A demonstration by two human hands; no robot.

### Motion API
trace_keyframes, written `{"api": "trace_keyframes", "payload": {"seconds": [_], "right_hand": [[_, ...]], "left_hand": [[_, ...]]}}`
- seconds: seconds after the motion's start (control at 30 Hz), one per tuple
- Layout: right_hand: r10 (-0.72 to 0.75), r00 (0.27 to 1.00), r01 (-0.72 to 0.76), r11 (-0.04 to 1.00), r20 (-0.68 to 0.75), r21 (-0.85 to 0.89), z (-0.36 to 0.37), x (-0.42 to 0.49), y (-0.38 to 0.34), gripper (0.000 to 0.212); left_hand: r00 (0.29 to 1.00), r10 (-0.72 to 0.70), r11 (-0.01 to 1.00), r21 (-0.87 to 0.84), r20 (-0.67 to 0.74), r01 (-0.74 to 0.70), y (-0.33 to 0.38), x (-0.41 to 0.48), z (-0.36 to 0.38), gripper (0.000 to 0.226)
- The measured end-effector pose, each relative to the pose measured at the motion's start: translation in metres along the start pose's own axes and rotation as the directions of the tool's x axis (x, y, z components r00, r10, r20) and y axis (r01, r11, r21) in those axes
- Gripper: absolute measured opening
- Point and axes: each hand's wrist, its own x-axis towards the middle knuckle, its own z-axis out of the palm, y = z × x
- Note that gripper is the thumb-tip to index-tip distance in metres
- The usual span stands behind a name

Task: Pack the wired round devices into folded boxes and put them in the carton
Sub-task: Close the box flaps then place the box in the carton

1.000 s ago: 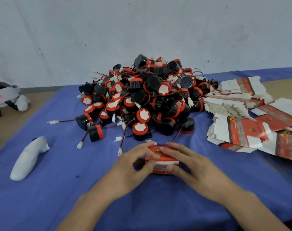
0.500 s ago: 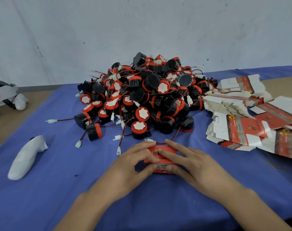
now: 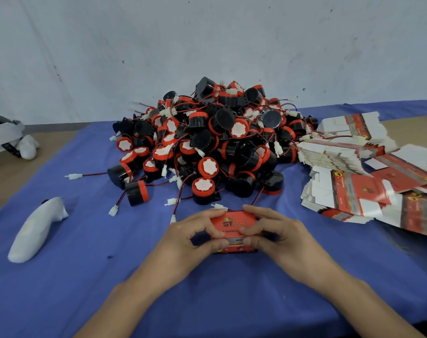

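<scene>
- Your left hand [image 3: 183,240] and right hand [image 3: 283,237] meet on a red box [image 3: 234,222] at the near centre of the desk [image 3: 10,174].
- Left grip: thumb and fingers curl round the box's left end and hold it.
- Right grip: thumb and fingers curl round the right end, fingertips on the top face.
- The box is low over the blue cloth [image 3: 232,301]. You cannot tell whether it touches.
- Its top face reads "ST".
- The pile [image 3: 207,147] of black-and-red round devices sits just behind the box, with wires and white plugs trailing onto the cloth.
- Flat boxes [image 3: 349,193] lie stacked and fanned to the right, touching the pile's edge.
- A white handle [image 3: 34,230] lies well left of your hands.
</scene>
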Motion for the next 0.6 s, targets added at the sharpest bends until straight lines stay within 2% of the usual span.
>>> {"api": "trace_keyframes", "payload": {"seconds": [0.1,0.13,0.2,0.3,0.47,0.6], "right_hand": [[0.047,0.999,-0.047,0.999,-0.006,0.016,0.0010,0.0014,0.0010,0.002],[0.054,0.999,-0.054,0.998,-0.004,0.020,0.0008,0.0019,0.0001,0.008],[0.057,0.998,-0.057,0.998,0.014,0.033,0.0007,0.0021,-0.0025,0.019],[0.012,0.999,-0.017,0.996,0.050,0.087,0.0003,0.0030,-0.0041,0.020],[0.014,0.998,-0.023,0.987,0.057,0.160,-0.0003,0.0037,-0.0057,0.007],[0.022,1.000,-0.024,0.974,0.014,0.225,0.0015,0.0043,-0.0061,0.006]], "left_hand": [[1.000,-0.002,1.000,-0.001,0.005,0.002,0.0014,-0.0001,0.0009,0.014],[1.000,0.007,0.999,0.031,0.016,-0.008,0.0018,-0.0002,0.0018,0.015],[0.997,0.023,0.991,0.131,0.067,-0.032,0.0018,-0.0005,0.0042,0.029],[0.992,0.049,0.964,0.253,0.113,-0.077,0.0013,0.0006,0.0058,0.042],[0.999,-0.026,0.996,0.091,0.042,0.022,-0.0007,0.0026,0.0032,0.032],[0.996,-0.084,0.996,-0.038,-0.010,0.084,0.0061,0.0039,0.0036,0.026]]}}
